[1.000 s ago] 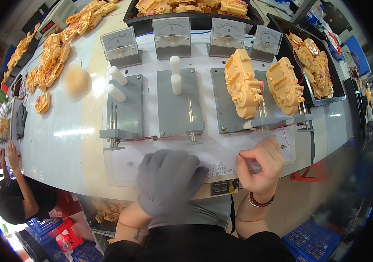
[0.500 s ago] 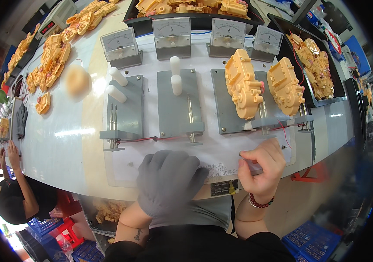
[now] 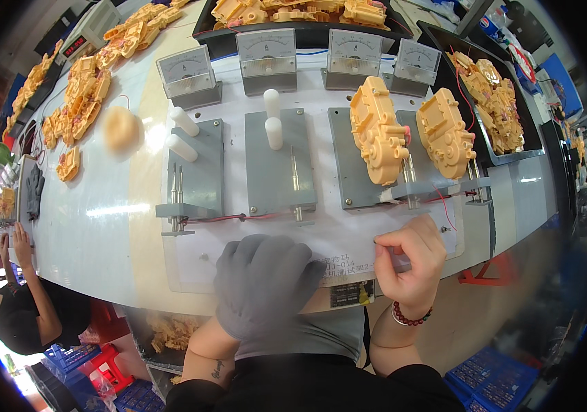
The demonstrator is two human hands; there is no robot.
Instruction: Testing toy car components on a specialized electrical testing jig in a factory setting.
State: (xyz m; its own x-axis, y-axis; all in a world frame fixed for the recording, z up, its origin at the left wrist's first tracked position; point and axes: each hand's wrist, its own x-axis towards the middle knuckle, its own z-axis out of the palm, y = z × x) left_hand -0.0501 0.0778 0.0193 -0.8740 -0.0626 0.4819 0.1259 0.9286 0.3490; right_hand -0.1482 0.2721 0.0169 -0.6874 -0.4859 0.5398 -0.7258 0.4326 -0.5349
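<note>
My left hand (image 3: 264,285), in a grey glove, is curled at the near edge of the white board (image 3: 201,255), its fingertips turned under and hidden. To its right my bare right hand (image 3: 415,264) is closed, with the thumb below the bent index finger. A dark speck shows at that fingertip, too small to name. Beyond the right hand, a yellow plastic housing (image 3: 377,134) leans on a grey test fixture (image 3: 348,185) above metal probe pins. A second yellow housing (image 3: 446,134) stands beside it. Two more fixtures, a middle one (image 3: 266,182) and a left one (image 3: 204,182), carry white posts and pins.
Several analog meters (image 3: 267,58) line the back. Black trays of yellow parts stand behind (image 3: 293,38) and at right (image 3: 537,152). Loose housings (image 3: 81,96) lie on the left of the table. At far left, another person's hands (image 3: 21,244) rest by a grey glove (image 3: 35,191).
The board and fixtures sit very slightly further left in the picture. Both hands keep nearly the same pose and place; the housings stay on their fixtures.
</note>
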